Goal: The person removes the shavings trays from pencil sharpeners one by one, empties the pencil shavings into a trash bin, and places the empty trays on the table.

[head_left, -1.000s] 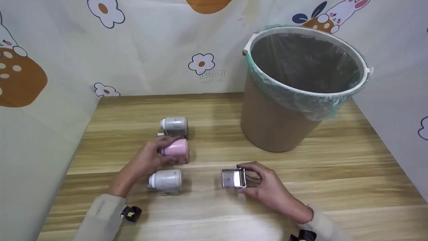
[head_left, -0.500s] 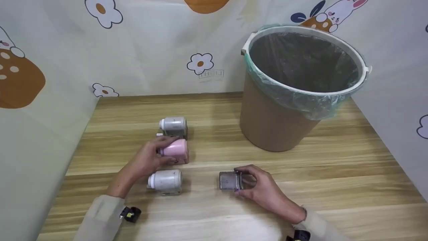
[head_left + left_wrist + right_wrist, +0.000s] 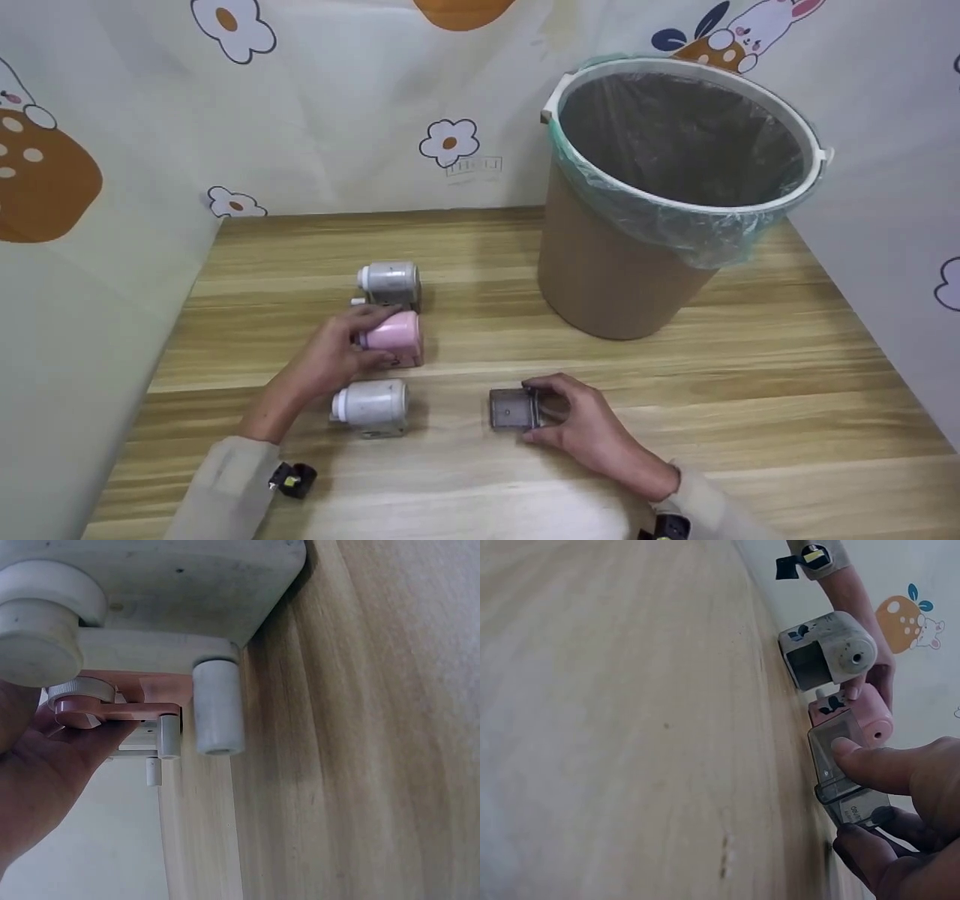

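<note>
My left hand (image 3: 330,358) grips a pink hand-crank pencil sharpener (image 3: 403,334) from its crank side, thumb and fingers on opposite sides. In the left wrist view its crank arm (image 3: 139,711) points toward the camera. With thumb and fingertips, my right hand (image 3: 596,427) pinches a see-through grey shavings drawer (image 3: 511,409) by its right end. The right wrist view shows the drawer (image 3: 831,754) hiding part of the pink sharpener (image 3: 871,714); a gap separates them in the head view.
A whitish crank sharpener (image 3: 375,403) stands nearer me, beside the pink one. Another greyish sharpener (image 3: 391,277) stands behind it. At the back right is a tall brown bin (image 3: 615,277) with a green plastic liner. Patterned cloth (image 3: 337,112) bounds the wooden table (image 3: 480,495).
The drawer has tipped so its bright inside no longer faces the head camera. My right hand has moved slightly left and nearer me. My left hand keeps its grip.
</note>
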### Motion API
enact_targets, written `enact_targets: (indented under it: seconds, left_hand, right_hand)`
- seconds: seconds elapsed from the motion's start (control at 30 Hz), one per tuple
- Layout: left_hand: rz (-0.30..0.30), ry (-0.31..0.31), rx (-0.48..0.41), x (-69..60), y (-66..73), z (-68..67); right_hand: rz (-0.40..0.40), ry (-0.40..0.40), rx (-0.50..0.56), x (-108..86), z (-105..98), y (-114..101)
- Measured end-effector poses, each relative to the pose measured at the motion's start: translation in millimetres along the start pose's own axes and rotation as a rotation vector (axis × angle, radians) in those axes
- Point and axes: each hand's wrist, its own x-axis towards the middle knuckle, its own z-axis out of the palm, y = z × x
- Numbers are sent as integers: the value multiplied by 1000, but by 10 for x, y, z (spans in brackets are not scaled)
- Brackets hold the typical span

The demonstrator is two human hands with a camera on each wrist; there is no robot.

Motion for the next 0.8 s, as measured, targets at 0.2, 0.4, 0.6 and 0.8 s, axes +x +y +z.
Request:
enact_targets:
  seconds: [0.2,0.4,0.6,0.8]
  left_hand:
    - [1,-7,-17,8,0,1]
    - [-36,-20,-42,9,14,0]
    - [-6,-1,-23,3,-4,4]
    - [-10,-2,-17,-9,-14,-2]
  right_hand:
    - [-10,0,-51,18,0,7]
    - [-24,-2,-77,29,-8,15]
    - [-34,-1,-95,21,6,16]
    - [-38,-4,-104,18,23,5]
